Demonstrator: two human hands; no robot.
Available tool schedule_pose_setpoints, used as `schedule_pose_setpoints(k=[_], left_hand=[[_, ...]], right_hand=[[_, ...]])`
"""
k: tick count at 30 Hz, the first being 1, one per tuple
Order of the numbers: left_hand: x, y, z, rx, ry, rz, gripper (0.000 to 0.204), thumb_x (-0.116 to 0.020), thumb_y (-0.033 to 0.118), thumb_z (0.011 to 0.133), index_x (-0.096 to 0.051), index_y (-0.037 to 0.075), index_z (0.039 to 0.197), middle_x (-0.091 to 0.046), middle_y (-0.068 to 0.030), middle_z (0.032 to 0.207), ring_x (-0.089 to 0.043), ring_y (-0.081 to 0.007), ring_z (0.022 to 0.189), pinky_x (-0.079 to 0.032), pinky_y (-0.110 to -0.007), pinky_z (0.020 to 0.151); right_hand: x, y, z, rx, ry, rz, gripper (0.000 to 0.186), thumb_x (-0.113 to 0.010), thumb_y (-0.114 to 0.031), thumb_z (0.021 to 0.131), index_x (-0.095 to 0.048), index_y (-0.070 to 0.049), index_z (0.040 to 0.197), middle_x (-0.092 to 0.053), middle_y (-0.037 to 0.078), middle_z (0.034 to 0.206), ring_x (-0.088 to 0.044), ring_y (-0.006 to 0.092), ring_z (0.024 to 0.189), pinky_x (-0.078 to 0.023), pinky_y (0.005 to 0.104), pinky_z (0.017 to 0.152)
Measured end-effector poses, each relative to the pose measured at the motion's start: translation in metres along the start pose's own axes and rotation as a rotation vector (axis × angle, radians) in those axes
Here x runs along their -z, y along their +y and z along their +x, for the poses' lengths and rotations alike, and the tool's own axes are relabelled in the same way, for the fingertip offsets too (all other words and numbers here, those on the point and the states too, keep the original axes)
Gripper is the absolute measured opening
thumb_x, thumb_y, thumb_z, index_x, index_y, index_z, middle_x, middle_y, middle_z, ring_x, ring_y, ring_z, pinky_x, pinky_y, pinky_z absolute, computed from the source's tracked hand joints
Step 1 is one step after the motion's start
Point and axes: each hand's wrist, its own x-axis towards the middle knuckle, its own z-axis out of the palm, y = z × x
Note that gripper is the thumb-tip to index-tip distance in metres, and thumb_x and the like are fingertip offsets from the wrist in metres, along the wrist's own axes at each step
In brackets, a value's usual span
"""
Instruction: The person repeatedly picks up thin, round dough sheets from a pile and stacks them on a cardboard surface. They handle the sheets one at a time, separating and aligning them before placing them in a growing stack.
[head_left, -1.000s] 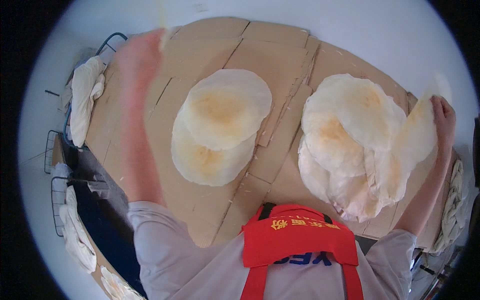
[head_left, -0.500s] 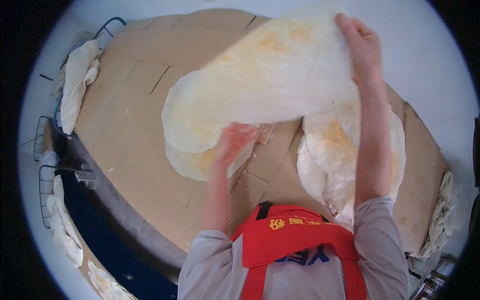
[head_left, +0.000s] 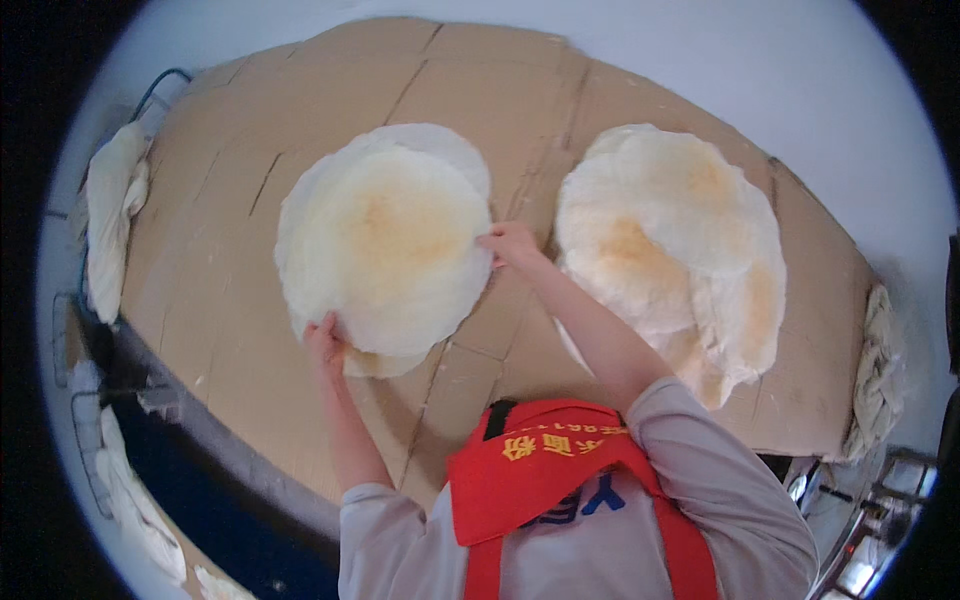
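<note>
A large round flatbread [head_left: 390, 235], pale with browned patches in its middle, lies on a small stack at the left of the cardboard-covered table. The edge of a lower one [head_left: 385, 364] shows at its near side. My left hand [head_left: 322, 340] pinches its near-left rim. At its right rim, my right hand [head_left: 510, 245] grips the edge between thumb and fingers. To the right, a looser pile of flatbreads [head_left: 640, 265] overlaps unevenly, some folded or wavy at the near side. My right forearm passes in front of that pile's left edge.
Brown cardboard sheets [head_left: 490, 80] with seams cover the table. Crumpled pale cloths hang at the left edge [head_left: 115, 215] and right edge [head_left: 878, 370]. Left of me are a wire rack [head_left: 85, 450] and more pale cloth [head_left: 135, 500]. Metal items [head_left: 865, 560] stand at lower right.
The flatbread, raised by my right hand on the right side, now lies flat on the left stack. My right hand has come down and left; my left hand sits at the near rim.
</note>
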Motion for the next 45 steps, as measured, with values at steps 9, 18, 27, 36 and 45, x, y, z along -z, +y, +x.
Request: schedule_pose_setpoints(k=[9,18,27,36,45], left_hand=[[-0.054,0.051,-0.043,-0.738,0.144,1.566,0.054,-0.062,0.022,0.076,-0.043,0.003,0.123,-0.034,-0.0185,0.132,-0.031,-0.0378,0.121,-0.029,-0.044,0.098],[-0.149,0.112,-0.068,-0.794,-0.167,1.187,0.033,-0.056,0.003,0.077,-0.054,0.001,0.110,-0.050,-0.0154,0.118,-0.048,-0.0290,0.108,-0.038,-0.035,0.091],[-0.265,0.066,-0.103,-0.557,-0.607,0.751,0.025,-0.053,0.003,0.078,-0.058,0.001,0.103,-0.060,-0.0096,0.099,-0.056,-0.0168,0.094,-0.044,-0.028,0.080],[-0.322,-0.024,-0.140,0.458,-0.805,-0.180,0.040,-0.040,0.031,0.092,-0.044,0.001,0.118,-0.055,-0.0126,0.111,-0.055,-0.0224,0.096,-0.045,-0.035,0.085],[-0.281,-0.056,-0.151,0.680,-0.740,-0.408,0.042,-0.036,0.034,0.092,-0.040,0.004,0.121,-0.052,-0.0096,0.116,-0.054,-0.0227,0.102,-0.047,-0.038,0.084]], right_hand=[[0.169,-0.030,-0.100,0.496,0.492,-0.871,0.044,-0.067,-0.026,0.066,-0.056,-0.007,0.105,-0.054,0.010,0.110,-0.047,0.0272,0.106,-0.036,0.0395,0.091],[0.250,0.018,-0.137,0.466,0.665,-1.429,0.026,-0.059,-0.022,0.073,-0.056,-0.012,0.097,-0.055,0.008,0.106,-0.050,0.0268,0.102,-0.040,0.0405,0.083],[0.281,-0.183,-0.177,0.568,1.077,-0.861,0.027,-0.051,-0.025,0.080,-0.058,0.000,0.074,-0.057,0.019,0.068,-0.058,0.0326,0.064,-0.045,0.0390,0.059],[0.323,-0.161,-0.236,0.495,1.263,-0.675,0.029,-0.051,-0.024,0.081,-0.056,0.004,0.076,-0.054,0.017,0.062,-0.052,0.0205,0.055,-0.041,0.0329,0.056],[0.186,0.015,-0.216,0.181,0.652,-0.931,0.060,-0.063,-0.029,0.074,-0.041,-0.007,0.125,-0.044,0.014,0.126,-0.041,0.0293,0.116,-0.034,0.0365,0.096]])
